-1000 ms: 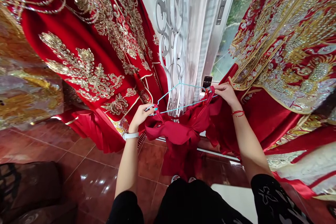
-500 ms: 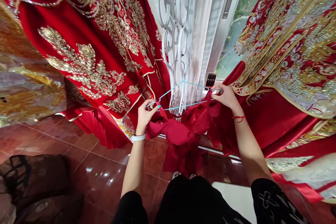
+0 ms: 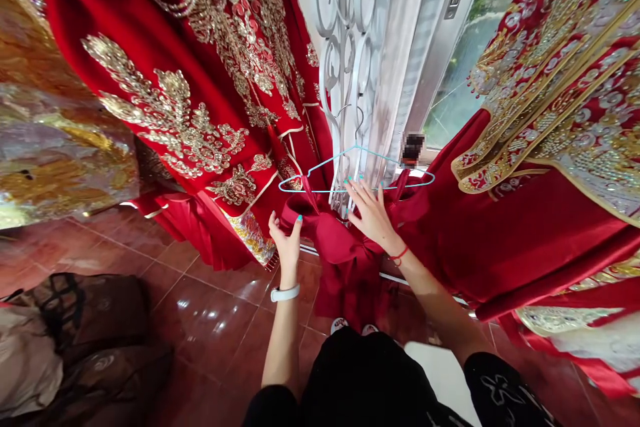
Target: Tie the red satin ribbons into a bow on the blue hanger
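A dark red dress (image 3: 340, 240) hangs by its shoulder straps from a light blue clothes hanger (image 3: 325, 167). The hanger's hook is up against the white scrolled metalwork (image 3: 327, 60). My left hand (image 3: 287, 237) is open beside the dress's left side, thumb and fingers apart; whether it touches the fabric I cannot tell. My right hand (image 3: 371, 213) is open with spread fingers, over the middle of the dress top and just below the hanger's lower bar. Neither hand grips the hanger.
Red garments with gold embroidery (image 3: 170, 120) hang at the left, and a beaded red and gold one (image 3: 565, 120) at the right. Brown bags (image 3: 100, 327) lie on the tiled floor (image 3: 210, 307). A white stool-like surface (image 3: 443, 373) is near my legs. Behind stands a glass door (image 3: 465, 73).
Both hands have let go of the hanger's ends and the straps. My left hand has dropped lower; my right hand has moved left to the dress's middle. The hanger now hangs by itself.
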Tool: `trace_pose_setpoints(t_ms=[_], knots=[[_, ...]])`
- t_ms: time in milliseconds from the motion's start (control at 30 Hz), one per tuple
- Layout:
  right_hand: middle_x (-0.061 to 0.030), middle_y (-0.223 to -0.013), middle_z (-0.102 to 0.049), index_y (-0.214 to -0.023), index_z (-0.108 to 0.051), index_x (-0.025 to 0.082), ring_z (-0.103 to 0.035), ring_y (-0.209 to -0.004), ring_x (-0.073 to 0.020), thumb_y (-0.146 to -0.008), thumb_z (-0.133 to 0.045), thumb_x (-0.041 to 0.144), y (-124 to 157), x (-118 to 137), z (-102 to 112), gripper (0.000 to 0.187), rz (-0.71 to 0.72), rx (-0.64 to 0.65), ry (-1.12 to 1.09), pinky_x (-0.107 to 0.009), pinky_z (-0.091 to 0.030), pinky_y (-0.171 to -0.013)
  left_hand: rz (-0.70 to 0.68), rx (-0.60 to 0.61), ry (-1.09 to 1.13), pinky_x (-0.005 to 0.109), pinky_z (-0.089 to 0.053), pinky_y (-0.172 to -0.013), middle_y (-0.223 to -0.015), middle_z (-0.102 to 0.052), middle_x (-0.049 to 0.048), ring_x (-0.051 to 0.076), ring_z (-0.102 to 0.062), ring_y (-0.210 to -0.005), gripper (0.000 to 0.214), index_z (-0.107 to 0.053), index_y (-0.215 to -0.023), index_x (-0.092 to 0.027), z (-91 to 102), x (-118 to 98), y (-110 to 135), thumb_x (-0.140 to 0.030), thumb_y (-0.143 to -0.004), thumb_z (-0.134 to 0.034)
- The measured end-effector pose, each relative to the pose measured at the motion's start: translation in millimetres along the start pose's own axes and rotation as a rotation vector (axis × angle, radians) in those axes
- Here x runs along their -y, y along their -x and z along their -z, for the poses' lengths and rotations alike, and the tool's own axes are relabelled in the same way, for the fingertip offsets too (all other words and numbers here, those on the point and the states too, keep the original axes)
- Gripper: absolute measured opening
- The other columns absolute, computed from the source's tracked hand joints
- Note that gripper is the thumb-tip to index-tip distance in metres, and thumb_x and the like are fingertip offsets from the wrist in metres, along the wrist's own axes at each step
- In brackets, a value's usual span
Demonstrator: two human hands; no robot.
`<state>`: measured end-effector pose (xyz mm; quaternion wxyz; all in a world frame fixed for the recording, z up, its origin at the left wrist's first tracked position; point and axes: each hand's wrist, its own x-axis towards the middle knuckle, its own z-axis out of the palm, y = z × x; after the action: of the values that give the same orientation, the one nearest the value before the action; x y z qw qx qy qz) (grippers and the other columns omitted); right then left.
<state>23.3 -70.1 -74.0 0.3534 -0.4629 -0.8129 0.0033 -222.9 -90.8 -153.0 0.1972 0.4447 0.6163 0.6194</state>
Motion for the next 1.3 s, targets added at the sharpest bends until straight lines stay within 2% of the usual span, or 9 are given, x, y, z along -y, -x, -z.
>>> trace_pose_setpoints(t_ms=[67, 267, 367, 467, 633, 767, 900, 1100, 1300], knots=[[-0.0099, -0.153, -0.055, -0.154, -0.046, 0.026, -0.038, -0.149, -0.0338, -0.092, -0.049, 0.018, 1.4, 5.9, -13.5, 0.062, -0.032, 0.053, 0.003, -0.071, -0.002, -0.124, -0.014, -0.008, -0.034, 0.051, -0.031, -0.122, -0.146, -0.051, 0.0156, 0.031, -0.045, -0.141, 0.069, -0.051, -0.141, -0.025, 0.6, -5.4, -9.4, -0.048, -0.081, -0.077], [-0.0089, -0.145, -0.061, -0.15, -0.05, 0.03, -0.041, -0.148, -0.0323, -0.094, -0.045, 0.015, 12.0, 1.7, -22.5, 0.059, -0.056, 0.03, -0.001, -0.072, 0.001, -0.123, -0.137, 0.319, -0.03, 0.044, -0.049, -0.106, -0.121, -0.072, 0.0126, 0.026, -0.066, -0.114, 0.052, -0.066, -0.124, -0.019, 30.4, -25.9, -36.5, -0.048, -0.082, -0.073], [-0.0083, -0.144, -0.061, -0.148, -0.053, 0.03, -0.041, -0.148, -0.032, -0.093, -0.044, 0.014, 13.8, 4.0, -24.9, 0.058, -0.083, 0.001, -0.007, -0.072, 0.0, -0.123, -0.086, 0.288, 0.012, 0.042, -0.054, -0.095, -0.102, -0.075, 0.0121, 0.024, -0.07, -0.098, 0.039, -0.072, -0.101, -0.015, 38.9, -27.6, -48.9, -0.049, -0.083, -0.069], [-0.0085, -0.144, -0.061, -0.145, -0.056, 0.03, -0.041, -0.147, -0.0318, -0.091, -0.044, 0.011, 13.8, 6.8, -28.2, 0.058, -0.106, -0.019, -0.019, -0.07, -0.002, -0.124, -0.123, 0.27, 0.03, 0.041, -0.054, -0.096, -0.105, -0.073, 0.0116, 0.023, -0.069, -0.101, 0.033, -0.071, -0.101, -0.016, 44.2, -29.9, -56.1, -0.044, -0.085, -0.066], [-0.0091, -0.144, -0.061, -0.142, -0.059, 0.027, -0.041, -0.148, -0.0312, -0.089, -0.044, 0.009, 15.0, 6.9, -29.5, 0.057, -0.123, -0.025, -0.047, -0.069, -0.002, -0.125, -0.263, 0.642, -0.072, 0.044, -0.048, -0.108, -0.129, -0.065, 0.0134, 0.026, -0.06, -0.127, 0.026, -0.071, -0.105, -0.021, 57.6, -42.4, -55.7, -0.037, -0.089, -0.058], [-0.0091, -0.144, -0.061, -0.14, -0.06, 0.027, -0.04, -0.148, -0.0311, -0.09, -0.043, 0.009, 16.2, 7.4, -27.6, 0.056, -0.137, -0.036, -0.056, -0.071, 0.001, -0.124, -0.236, 0.828, -0.101, 0.044, -0.049, -0.107, -0.12, -0.07, 0.0133, 0.029, -0.062, -0.125, 0.023, -0.067, -0.098, -0.022, 70.6, -49.3, -60.5, -0.042, -0.087, -0.063], [-0.0083, -0.141, -0.063, -0.138, -0.062, 0.029, -0.041, -0.147, -0.0316, -0.091, -0.045, 0.011, 15.4, 9.4, -27.6, 0.053, -0.168, -0.036, -0.051, -0.072, -0.003, -0.124, -0.217, 0.796, -0.117, 0.04, -0.053, -0.096, -0.102, -0.071, 0.0097, 0.028, -0.065, -0.112, 0.026, -0.062, -0.089, -0.022, 79.1, -51.7, -71.0, -0.046, -0.084, -0.069], [-0.0095, -0.139, -0.064, -0.135, -0.064, 0.028, -0.042, -0.147, -0.0314, -0.09, -0.044, 0.009, 15.6, 13.4, -33.0, 0.053, -0.191, -0.075, -0.091, -0.073, -0.005, -0.124, -0.221, 0.549, -0.079, 0.034, -0.052, -0.086, -0.099, -0.066, 0.0063, 0.021, -0.064, -0.092, 0.026, -0.058, -0.092, -0.022, 77.8, -56.3, -81.0, -0.046, -0.085, -0.065], [-0.0094, -0.139, -0.064, -0.134, -0.064, 0.026, -0.043, -0.146, -0.0323, -0.089, -0.042, 0.008, 17.3, 21.3, -33.9, 0.053, -0.214, -0.07, -0.095, -0.075, -0.001, -0.122, -0.302, 0.552, -0.091, 0.034, -0.052, -0.085, -0.092, -0.064, 0.0043, 0.02, -0.063, -0.087, 0.024, -0.057, -0.091, -0.022, 69.9, -75.5, -98.2, -0.044, -0.085, -0.065]])
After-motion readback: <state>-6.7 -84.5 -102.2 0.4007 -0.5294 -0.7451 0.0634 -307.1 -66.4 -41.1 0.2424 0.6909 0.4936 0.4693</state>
